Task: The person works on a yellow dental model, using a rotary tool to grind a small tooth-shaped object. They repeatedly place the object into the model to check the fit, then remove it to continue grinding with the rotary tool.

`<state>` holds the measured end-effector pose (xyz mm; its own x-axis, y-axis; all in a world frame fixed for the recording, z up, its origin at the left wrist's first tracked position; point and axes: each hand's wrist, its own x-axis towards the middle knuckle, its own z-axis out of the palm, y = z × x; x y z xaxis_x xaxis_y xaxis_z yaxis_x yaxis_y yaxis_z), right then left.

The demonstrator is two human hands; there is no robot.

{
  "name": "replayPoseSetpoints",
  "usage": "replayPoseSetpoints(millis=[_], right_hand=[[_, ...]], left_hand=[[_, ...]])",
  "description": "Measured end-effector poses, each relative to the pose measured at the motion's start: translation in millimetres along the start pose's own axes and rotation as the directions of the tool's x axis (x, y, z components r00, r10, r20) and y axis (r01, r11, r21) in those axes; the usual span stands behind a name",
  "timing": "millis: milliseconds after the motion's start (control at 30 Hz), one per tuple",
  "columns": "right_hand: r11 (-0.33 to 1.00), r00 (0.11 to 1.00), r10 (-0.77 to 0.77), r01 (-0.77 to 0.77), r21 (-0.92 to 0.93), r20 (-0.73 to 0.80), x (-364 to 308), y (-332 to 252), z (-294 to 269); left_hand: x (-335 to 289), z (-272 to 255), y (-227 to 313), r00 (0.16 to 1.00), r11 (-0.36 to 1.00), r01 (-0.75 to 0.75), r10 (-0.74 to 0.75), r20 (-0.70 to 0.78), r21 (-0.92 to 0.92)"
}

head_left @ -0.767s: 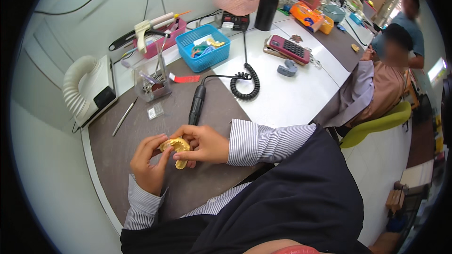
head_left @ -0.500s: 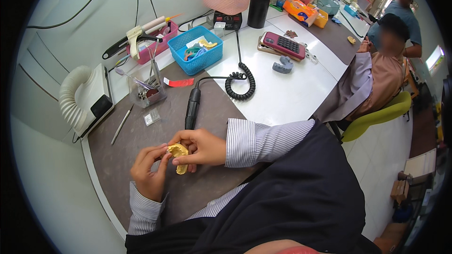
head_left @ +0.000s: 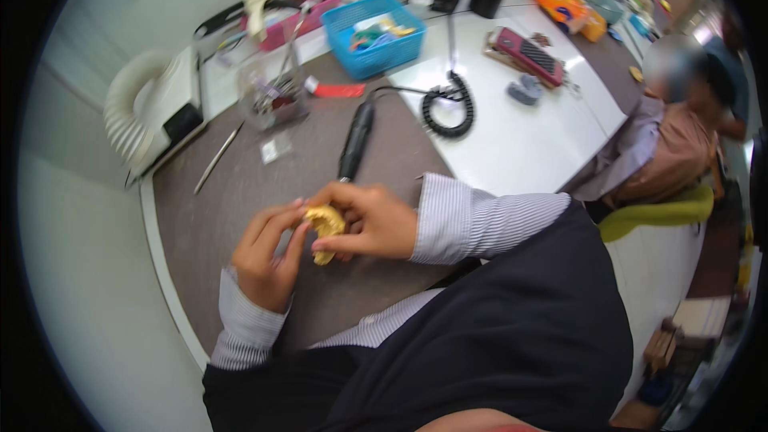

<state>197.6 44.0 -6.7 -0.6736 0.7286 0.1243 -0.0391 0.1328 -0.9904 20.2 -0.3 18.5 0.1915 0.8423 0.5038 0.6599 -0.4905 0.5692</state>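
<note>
We see both hands on one yellow cast (head_left: 326, 226), horseshoe-shaped and probably of teeth, just on the near side of the black drill (head_left: 358, 140), which is our landmark. The right hand (head_left: 378, 220) is partly curled, its thumb over the cast's near side and its fingers behind it, seemingly as the main support. The left hand (head_left: 270, 254) is closed to a pinch, thumb and fingertips at the cast's left edge; we take this as a steadying or feeling grip, which leaves the inner curve in view. The drill lies on the desk (head_left: 240, 200) with its near end just beyond the right hand, perhaps to be within easy reach, and its coiled cord (head_left: 432, 124) sits to its right, which keeps slack away from the hands. Left of the drill lie a small clear case (head_left: 276, 147) and, farther out, a slim metal tool (head_left: 216, 162). Beyond the drill, to its left, a clear box (head_left: 260, 108) keeps tools together, and straight beyond it stands a blue basket (head_left: 372, 62). A grey cast (head_left: 525, 90) rests well to the drill's right, seemingly set aside from the work.
</note>
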Motion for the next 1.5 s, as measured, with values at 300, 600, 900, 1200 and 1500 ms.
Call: replayPoseSetpoints(millis=[300, 600, 900, 1200, 1500], right_hand=[[0.995, 0.996, 0.093, -0.093, 0.039, -0.002, 1, -10, 9], [0.995, 0.996, 0.081, -0.079, -0.057, 0.036, 3, -8, 5], [0.966, 0.981, 0.188, -0.192, 0.172, 0.042, 6, -9, 4], [0.950, 0.977, 0.206, -0.214, 0.226, 0.059, 8, -12, 2], [0.997, 0.996, 0.079, -0.080, 0.010, 0.040, 4, -12, 2]], left_hand=[[-6, -8, -10, 0.994, 0.995, -0.102, 0.102, 0.026, -0.021], [-5, -9, -18, 0.991, 0.995, -0.093, 0.097, 0.090, -0.047], [-4, -10, -19, 0.998, 0.998, -0.039, 0.041, 0.050, -0.040], [-3, -10, -20, 0.998, 0.996, -0.062, 0.064, 0.029, -0.071], [-6, -6, -17, 0.993, 0.993, -0.115, 0.115, 0.001, -0.016]])
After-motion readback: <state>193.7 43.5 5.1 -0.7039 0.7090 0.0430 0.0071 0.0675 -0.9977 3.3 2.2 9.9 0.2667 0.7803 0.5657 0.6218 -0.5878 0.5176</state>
